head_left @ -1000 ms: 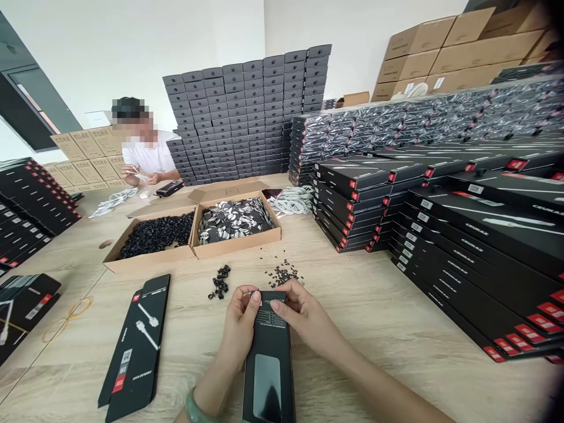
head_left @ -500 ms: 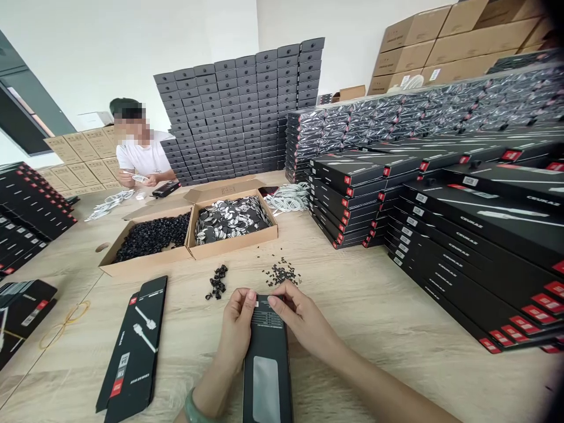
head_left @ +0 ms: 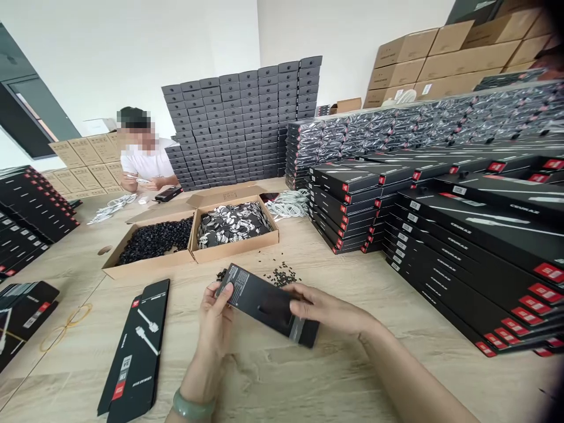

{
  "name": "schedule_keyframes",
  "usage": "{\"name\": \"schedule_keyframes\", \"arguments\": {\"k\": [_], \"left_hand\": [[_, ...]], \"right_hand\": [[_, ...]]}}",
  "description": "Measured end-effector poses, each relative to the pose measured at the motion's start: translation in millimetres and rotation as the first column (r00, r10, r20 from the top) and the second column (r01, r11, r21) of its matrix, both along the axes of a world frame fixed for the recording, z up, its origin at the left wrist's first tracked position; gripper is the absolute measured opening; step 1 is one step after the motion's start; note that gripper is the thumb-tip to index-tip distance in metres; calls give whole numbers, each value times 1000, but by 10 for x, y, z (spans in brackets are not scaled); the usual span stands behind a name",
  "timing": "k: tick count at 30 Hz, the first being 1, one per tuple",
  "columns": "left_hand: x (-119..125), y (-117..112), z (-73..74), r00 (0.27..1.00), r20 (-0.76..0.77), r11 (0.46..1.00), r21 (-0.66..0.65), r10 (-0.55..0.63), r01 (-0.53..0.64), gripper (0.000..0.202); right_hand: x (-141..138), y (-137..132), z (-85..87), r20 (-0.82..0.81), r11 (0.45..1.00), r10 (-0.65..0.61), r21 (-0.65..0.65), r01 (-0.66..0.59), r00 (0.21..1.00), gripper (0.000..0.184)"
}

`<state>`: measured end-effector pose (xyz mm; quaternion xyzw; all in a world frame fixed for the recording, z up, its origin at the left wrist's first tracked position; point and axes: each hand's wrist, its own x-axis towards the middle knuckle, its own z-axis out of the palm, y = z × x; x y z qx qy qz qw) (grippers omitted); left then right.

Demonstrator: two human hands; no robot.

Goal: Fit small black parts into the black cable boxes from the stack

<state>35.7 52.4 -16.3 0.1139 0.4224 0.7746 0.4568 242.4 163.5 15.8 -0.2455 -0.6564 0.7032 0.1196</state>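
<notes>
A long flat black package [head_left: 264, 302] is held above the wooden table [head_left: 361, 364], turned crosswise with its printed end to the left. My left hand [head_left: 214, 320] pinches that left end between thumb and fingers. My right hand [head_left: 328, 310] grips the right part from behind, fingers closed round it. Just beyond the package lie two small heaps of black plastic bits [head_left: 282, 275]. A jade bangle [head_left: 192, 406] is on my left wrist.
Flat black sleeves [head_left: 134, 352] lie at the left front. Two open cartons hold black parts [head_left: 154, 239] and black-and-white tags [head_left: 231, 222]. Tall stacks of black boxes [head_left: 476, 235] fill the right and back. A person [head_left: 143, 155] sits at the far left with white cables [head_left: 110, 207].
The package has swung from lengthwise, pointing away from me, to crosswise and lifted off the table. My right hand slid to its right end; my left hand stayed on the printed end.
</notes>
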Motion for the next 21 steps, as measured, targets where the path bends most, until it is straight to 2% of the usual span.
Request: {"name": "schedule_keyframes", "arguments": {"k": [2, 3, 4, 5, 6, 8, 9, 10, 11, 12, 15, 16, 19, 21], "left_hand": [[-85, -50, 60, 999, 42, 999, 0, -33, 33, 26], [-100, -91, 97, 992, 70, 994, -6, -105, 106, 24], [-92, -140, 134, 968, 110, 973, -5, -227, 229, 28], [-61, -193, 165, 913, 153, 924, 8, -378, 382, 36], [-10, -245, 190, 821, 191, 839, 35, -539, 543, 46], [129, -330, 214, 587, 217, 614, 81, -780, 785, 54], [202, -356, 217, 500, 206, 524, 81, -841, 848, 51], [268, -371, 216, 459, 187, 477, 62, -868, 877, 49], [320, -374, 215, 454, 164, 466, 43, -876, 884, 48], [356, -367, 214, 469, 146, 477, 27, -871, 878, 48], [373, -322, 209, 546, 139, 554, 25, -826, 832, 44], [359, -306, 204, 547, 149, 557, 35, -824, 829, 45], [314, -279, 179, 494, 187, 515, 87, -849, 853, 53], [302, -278, 164, 461, 220, 492, 115, -860, 863, 56]], "right_hand": [[88, 91, 36, 24, 997, 8, 72, -10, 1000, 43], [117, 119, 49, 32, 994, -8, 106, 5, 999, 41], [135, 130, 59, 39, 991, -8, 131, 3, 999, 39], [140, 126, 64, 50, 988, 23, 152, -31, 999, 38], [134, 106, 65, 58, 982, 73, 172, -82, 996, 38], [93, 36, 56, 54, 965, 151, 208, -159, 987, 40], [64, -2, 49, 34, 961, 154, 228, -158, 988, 43], [33, -35, 42, -7, 962, 129, 243, -123, 992, 47], [5, -60, 38, -64, 968, 83, 241, -66, 994, 51], [-18, -74, 38, -125, 976, 21, 217, 7, 992, 53], [-43, -68, 62, -230, 979, -167, 79, 189, 959, 44], [-40, -59, 72, -234, 977, -198, 30, 210, 952, 40], [-27, -48, 72, -242, 972, -217, -140, 187, 946, 32], [-33, -60, 42, -255, 950, -243, -258, 176, 936, 31]]}}
